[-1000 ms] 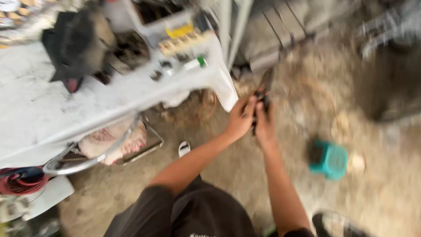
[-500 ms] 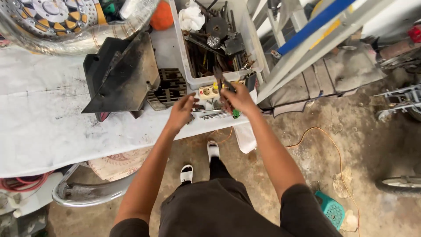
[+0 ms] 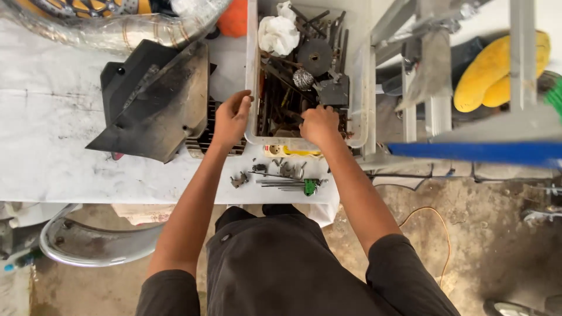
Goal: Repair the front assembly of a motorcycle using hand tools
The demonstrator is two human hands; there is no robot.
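At the far left a white table [image 3: 47, 146] carries a black plastic cover [image 3: 155, 99], tilted and lying over a dark finned block just beside the left hand. The left hand [image 3: 232, 117] rests on the left rim of a white plastic bin [image 3: 252, 88], fingers curled loosely over the edge and not closed on anything. The bin stands on the table and is crowded with dark metal tools and parts, with a white rag [image 3: 279, 35] at its far end and a round grey disc [image 3: 315, 57] near the middle. The right hand [image 3: 319, 124] is down inside the near end of the bin, knuckles up, fingers buried among the tools; whether it grips one cannot be told from here. In front of the bin lie small metal bits and a set of hex keys with a green holder [image 3: 309, 187]. Further right stands a grey metal frame [image 3: 430, 88], with a yellow object [image 3: 489, 73] behind it.
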